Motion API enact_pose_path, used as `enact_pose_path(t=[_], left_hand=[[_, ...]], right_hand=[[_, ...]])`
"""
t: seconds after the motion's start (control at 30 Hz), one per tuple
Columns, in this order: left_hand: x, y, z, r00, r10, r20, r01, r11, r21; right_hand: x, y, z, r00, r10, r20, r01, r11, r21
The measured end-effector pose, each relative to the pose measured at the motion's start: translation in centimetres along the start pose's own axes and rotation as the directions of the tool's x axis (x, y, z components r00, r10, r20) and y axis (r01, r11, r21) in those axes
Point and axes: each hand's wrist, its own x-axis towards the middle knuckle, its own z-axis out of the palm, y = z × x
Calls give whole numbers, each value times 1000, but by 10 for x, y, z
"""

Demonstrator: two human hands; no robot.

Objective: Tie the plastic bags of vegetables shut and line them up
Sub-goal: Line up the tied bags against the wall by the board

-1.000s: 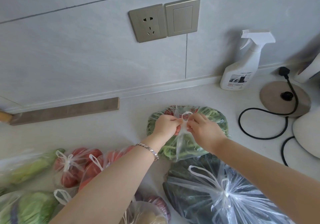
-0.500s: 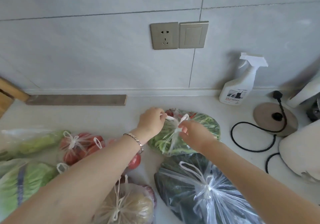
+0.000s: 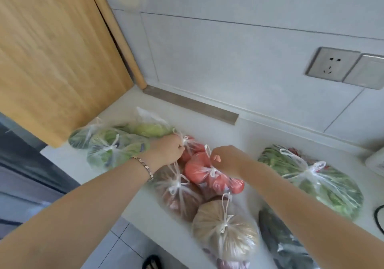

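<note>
Now your left hand [image 3: 166, 152] curls its fingers round the knotted top of the rear tomato bag [image 3: 193, 148], which lies just behind the front tomato bag [image 3: 199, 171] and touches it. A bracelet [image 3: 145, 167] sits on that wrist. Your right hand [image 3: 226, 160] is over the far end of the front tomato bag with its fingers curled. A plastic loop stands just beside the thumb, but I cannot tell whether you are pinching it.

All the bags rest on the white surface [image 3: 245, 135]. Left of the front tomato bag are the knotted cabbage bags [image 3: 112, 150]. Nearer you than it and touching it is a tied brown bag [image 3: 180, 198], with a tied tan bag [image 3: 224, 233] nearer still. Right of it, well apart, lies the knotted leafy greens bag [image 3: 324, 187], and a dark bag [image 3: 284, 246] lies to the near right.
</note>
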Motion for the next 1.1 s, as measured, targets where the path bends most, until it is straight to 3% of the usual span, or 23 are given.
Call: enact_pose_path(t=[0.1,0.5,0.7,0.8,0.87,0.97,1.1], left_hand=[[-11,-77,-11,997,-68,-35,66,996,-52],[1,-308,-37,989,-119,-83,113,990,-79],[52,-357,-37,988,-144,-47,141,988,-61],[81,-373,-30,992,-121,28,121,993,-3],[102,-384,-26,988,-122,91,117,991,57],[126,-393,-22,983,-84,165,62,989,132],[143,-400,-15,957,-40,287,10,994,105]], right_hand=[[26,-53,9,999,-24,38,24,1000,4],[159,-231,69,994,27,-108,-25,1000,18],[210,-264,100,999,2,44,11,952,-306],[233,-264,99,996,-44,77,70,927,-368],[244,-260,96,991,-39,127,77,947,-311],[247,-256,89,978,58,201,-50,998,-46],[249,-260,79,938,253,239,-326,878,350]])
